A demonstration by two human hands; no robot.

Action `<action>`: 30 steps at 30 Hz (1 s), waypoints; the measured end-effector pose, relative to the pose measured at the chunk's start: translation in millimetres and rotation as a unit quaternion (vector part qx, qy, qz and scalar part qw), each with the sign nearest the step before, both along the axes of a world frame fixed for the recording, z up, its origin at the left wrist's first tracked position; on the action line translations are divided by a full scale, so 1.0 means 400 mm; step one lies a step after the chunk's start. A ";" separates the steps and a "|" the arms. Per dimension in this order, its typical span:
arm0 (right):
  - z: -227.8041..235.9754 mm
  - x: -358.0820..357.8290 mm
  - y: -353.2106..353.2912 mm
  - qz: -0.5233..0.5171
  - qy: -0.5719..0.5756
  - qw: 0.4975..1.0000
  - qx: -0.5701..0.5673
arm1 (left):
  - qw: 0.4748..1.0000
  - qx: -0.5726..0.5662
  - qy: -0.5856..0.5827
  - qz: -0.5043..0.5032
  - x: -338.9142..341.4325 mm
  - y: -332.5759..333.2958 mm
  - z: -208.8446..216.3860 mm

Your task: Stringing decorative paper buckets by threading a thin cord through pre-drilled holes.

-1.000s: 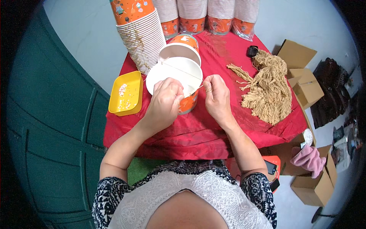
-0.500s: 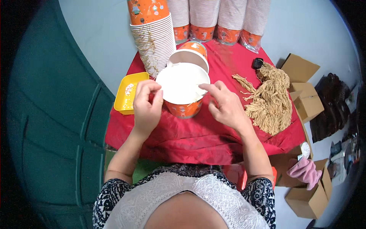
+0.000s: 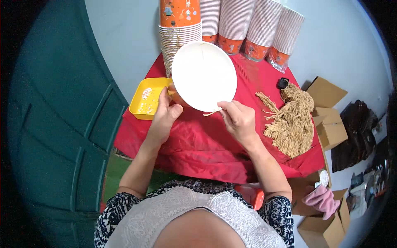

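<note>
An orange paper bucket (image 3: 182, 100) is tilted up off the table, its round white side (image 3: 204, 76) facing me; whether this is its inside or a lid I cannot tell. Most of the orange wall is hidden behind the white. My left hand (image 3: 165, 113) grips the bucket at its left, fingers behind it and thumb bent in front. At the lower right rim, my right hand (image 3: 239, 120) pinches thumb and forefinger together on a short tan string (image 3: 212, 113). Its other fingers are curled.
A yellow tray (image 3: 135, 105) with white bits lies left. Behind stand a tall bucket stack (image 3: 180, 35) with strings along its side and several wrapped stacks (image 3: 235, 25). Tan strings (image 3: 291, 124) lie in a heap on the red cloth (image 3: 198, 144). Cardboard boxes (image 3: 331, 128) stand right.
The bucket has been lifted and tipped so its white side faces me. My left hand has slid behind it; my right has gone from the white surface to the string at the rim.
</note>
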State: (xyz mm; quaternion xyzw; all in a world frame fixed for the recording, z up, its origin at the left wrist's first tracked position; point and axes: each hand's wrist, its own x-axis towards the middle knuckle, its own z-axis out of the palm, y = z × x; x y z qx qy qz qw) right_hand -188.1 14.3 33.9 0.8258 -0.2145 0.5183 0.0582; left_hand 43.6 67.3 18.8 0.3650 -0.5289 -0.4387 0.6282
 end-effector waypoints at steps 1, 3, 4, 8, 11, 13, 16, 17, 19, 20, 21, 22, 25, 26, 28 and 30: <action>0.003 0.011 0.001 -0.003 -0.013 1.000 -0.017 | 1.000 -0.005 0.002 0.004 -0.012 0.004 0.012; 0.005 0.034 0.002 -0.006 -0.032 0.998 -0.051 | 0.998 -0.038 0.039 0.020 -0.035 0.010 0.029; 0.005 0.040 0.007 -0.011 -0.026 0.998 -0.063 | 0.998 -0.043 0.042 0.021 -0.030 0.000 0.024; -0.015 0.071 0.018 -0.022 -0.013 0.994 -0.105 | 0.990 -0.108 -0.021 0.084 -0.021 -0.018 0.025; -0.018 0.082 0.031 0.006 0.003 0.998 -0.063 | 0.989 -0.094 0.010 0.115 -0.035 -0.006 0.049; -0.011 0.072 0.045 0.070 0.040 0.997 0.018 | 0.972 -0.142 -0.044 0.182 -0.033 -0.010 0.048; 0.025 0.053 0.051 0.089 -0.033 0.996 0.002 | 0.946 -0.174 -0.131 0.239 -0.009 -0.008 0.032; 0.038 0.052 0.039 0.047 -0.086 0.995 -0.020 | 0.915 -0.197 -0.211 0.283 -0.010 -0.005 0.030; 0.065 0.040 0.022 -0.029 -0.114 0.993 0.025 | 0.923 -0.186 -0.198 0.273 -0.027 0.009 0.037; 0.086 0.045 0.009 -0.058 -0.117 0.991 -0.018 | 0.929 -0.183 -0.189 0.259 -0.034 0.020 0.042; 0.108 0.051 -0.006 -0.087 -0.120 0.987 -0.060 | 0.936 -0.180 -0.180 0.245 -0.037 0.029 0.042; 0.118 0.045 -0.020 -0.088 -0.126 0.986 -0.058 | 0.935 -0.180 -0.186 0.243 -0.047 0.035 0.043; 0.138 0.040 -0.049 -0.109 -0.124 0.979 -0.120 | 0.933 -0.188 -0.220 0.213 -0.063 0.054 0.042; 0.136 0.041 -0.053 -0.110 -0.123 0.979 -0.120 | 0.934 -0.187 -0.219 0.213 -0.061 0.059 0.041; 0.129 0.036 -0.063 -0.125 -0.119 0.978 -0.120 | 0.923 -0.188 -0.252 0.221 -0.058 0.067 0.039; 0.129 0.030 -0.067 -0.129 -0.135 0.975 -0.120 | 0.917 -0.198 -0.270 0.217 -0.055 0.074 0.038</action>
